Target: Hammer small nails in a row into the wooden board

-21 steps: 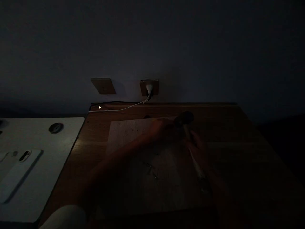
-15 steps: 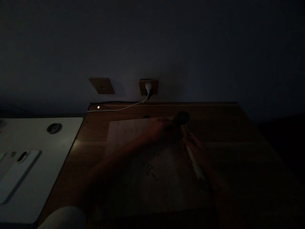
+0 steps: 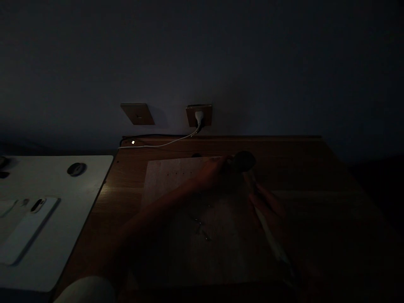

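In dim light, a pale board [image 3: 221, 235] lies on the wooden desk. My right hand [image 3: 268, 204] is wrapped round the light handle of a hammer [image 3: 243, 161], whose dark head is up and to the left of that hand. Close beside the hammer head, my left hand [image 3: 213, 171] is over the far part of the board with its fingers bent together; what they hold, if anything, is lost in the dark. Several small shiny metal pieces [image 3: 202, 229] lie on the board, nearer to me. A row of small dark marks shows on its far left part.
A white table [image 3: 75, 210] adjoins the desk [image 3: 110, 206] at the left, bearing a pale phone [image 3: 30, 231] and a round dark object [image 3: 76, 169]. A white cable [image 3: 160, 145] runs along the desk's back edge to a wall socket [image 3: 199, 115].
The view has shifted slightly, so things sit a little further right. My right hand and the hammer have moved slightly right and nearer to me. My left hand stays beside the hammer head.
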Motion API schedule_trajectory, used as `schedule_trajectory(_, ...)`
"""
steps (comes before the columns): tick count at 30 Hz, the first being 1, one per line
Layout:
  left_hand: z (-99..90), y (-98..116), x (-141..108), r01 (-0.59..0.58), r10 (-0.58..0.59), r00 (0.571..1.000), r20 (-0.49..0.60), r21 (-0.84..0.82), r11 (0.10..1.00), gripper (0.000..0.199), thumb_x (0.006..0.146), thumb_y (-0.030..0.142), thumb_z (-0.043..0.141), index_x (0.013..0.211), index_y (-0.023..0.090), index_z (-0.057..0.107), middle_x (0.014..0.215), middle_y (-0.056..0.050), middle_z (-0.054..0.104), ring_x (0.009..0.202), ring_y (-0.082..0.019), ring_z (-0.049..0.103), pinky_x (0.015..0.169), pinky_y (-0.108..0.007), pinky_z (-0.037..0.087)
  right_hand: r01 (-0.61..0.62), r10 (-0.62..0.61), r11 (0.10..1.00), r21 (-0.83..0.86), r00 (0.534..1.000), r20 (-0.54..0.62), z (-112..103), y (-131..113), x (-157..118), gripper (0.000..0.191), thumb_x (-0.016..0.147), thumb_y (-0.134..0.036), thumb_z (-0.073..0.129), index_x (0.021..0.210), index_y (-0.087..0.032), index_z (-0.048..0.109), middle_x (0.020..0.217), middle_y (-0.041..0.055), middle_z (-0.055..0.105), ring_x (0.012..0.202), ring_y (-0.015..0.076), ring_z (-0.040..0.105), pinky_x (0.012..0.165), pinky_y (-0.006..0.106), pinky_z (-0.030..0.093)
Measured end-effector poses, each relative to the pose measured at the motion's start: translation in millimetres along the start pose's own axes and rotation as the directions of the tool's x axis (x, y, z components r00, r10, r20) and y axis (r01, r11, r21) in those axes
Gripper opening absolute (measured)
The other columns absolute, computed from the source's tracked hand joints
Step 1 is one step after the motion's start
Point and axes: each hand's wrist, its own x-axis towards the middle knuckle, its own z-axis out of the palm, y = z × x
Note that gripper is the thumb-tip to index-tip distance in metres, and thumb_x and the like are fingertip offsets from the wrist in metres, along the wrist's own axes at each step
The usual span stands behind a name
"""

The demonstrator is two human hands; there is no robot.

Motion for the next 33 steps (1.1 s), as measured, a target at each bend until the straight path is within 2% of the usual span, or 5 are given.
schedule_trajectory(16, -15.8, 10.9, -0.5, 0.024, -0.024, 0.999, 0.023, -0.002, 1.000, 0.040, 0.089, 0.014, 0.065, 0.127, 0.017, 0.058, 0.114, -0.008, 0.075, 0.101, -0.020, 0.072, 0.089, -0.032, 0.055, 0.074, -0.074, 0.997, 0.002, 0.997, -0.032, 10.1, 12.8, 3.0, 0.055, 0.082, -0.062, 0.066, 0.122, -0.023, 0.062, 0.058, -0.0078, 0.052, 0.041, 0.0103, 0.046, 0.036, 0.021, 0.036)
schedule_trajectory(20, -52.1, 27.7, -26.7, 0.018, -0.029, 0.999, 0.037, 0.260, 0.965, 0.021, 0.089, 0.024, 0.066, 0.108, 0.016, 0.065, 0.114, -0.011, 0.069, 0.100, -0.023, 0.067, 0.086, -0.034, 0.055, 0.023, -0.021, 0.999, 0.041, 0.999, -0.039, 10.1, 13.4, 3.5, 0.061, 0.079, -0.062, 0.068, 0.123, -0.021, 0.060, 0.059, -0.0076, 0.053, 0.040, 0.0107, 0.046, 0.034, 0.021, 0.035)
schedule_trajectory(23, -69.9, 40.9, -60.2, 0.009, -0.098, 0.979, 0.181, 0.439, 0.898, 0.019, 0.091, 0.029, 0.063, 0.106, 0.017, 0.066, 0.103, -0.009, 0.067, 0.084, -0.021, 0.067, 0.074, -0.032, 0.054, 0.026, -0.024, 0.997, 0.070, 0.999, -0.034, 9.4, 13.0, 3.7, 0.057, 0.080, -0.062, 0.067, 0.121, -0.023, 0.060, 0.062, -0.0067, 0.056, 0.041, 0.0098, 0.046, 0.035, 0.020, 0.035)
schedule_trajectory(27, -63.1, 52.8, -92.8, 0.014, -0.174, 0.958, 0.228, 0.567, 0.824, 0.022, 0.091, 0.021, 0.060, 0.112, 0.016, 0.065, 0.099, -0.009, 0.068, 0.081, -0.023, 0.068, 0.069, -0.032, 0.052, -0.004, 0.004, 0.996, 0.087, 1.000, 0.004, 8.8, 6.2, 1.5, 0.053, 0.076, -0.064, 0.070, 0.110, -0.023, 0.061, 0.058, -0.0075, 0.054, 0.039, 0.0093, 0.043, 0.034, 0.020, 0.034)
schedule_trajectory(33, -49.3, 68.8, -103.7, 0.072, -0.238, 0.949, 0.205, 0.596, 0.800, 0.023, 0.094, 0.008, 0.051, 0.111, 0.017, 0.065, 0.101, -0.010, 0.069, 0.084, -0.024, 0.067, 0.067, -0.032, 0.050, -0.055, 0.058, 0.988, 0.141, 0.998, -0.019, 7.5, -6.2, 0.4, 0.050, 0.066, -0.062, 0.074, 0.092, -0.024, 0.056, 0.056, -0.0089, 0.053, 0.037, 0.0085, 0.041, 0.032, 0.020, 0.032)
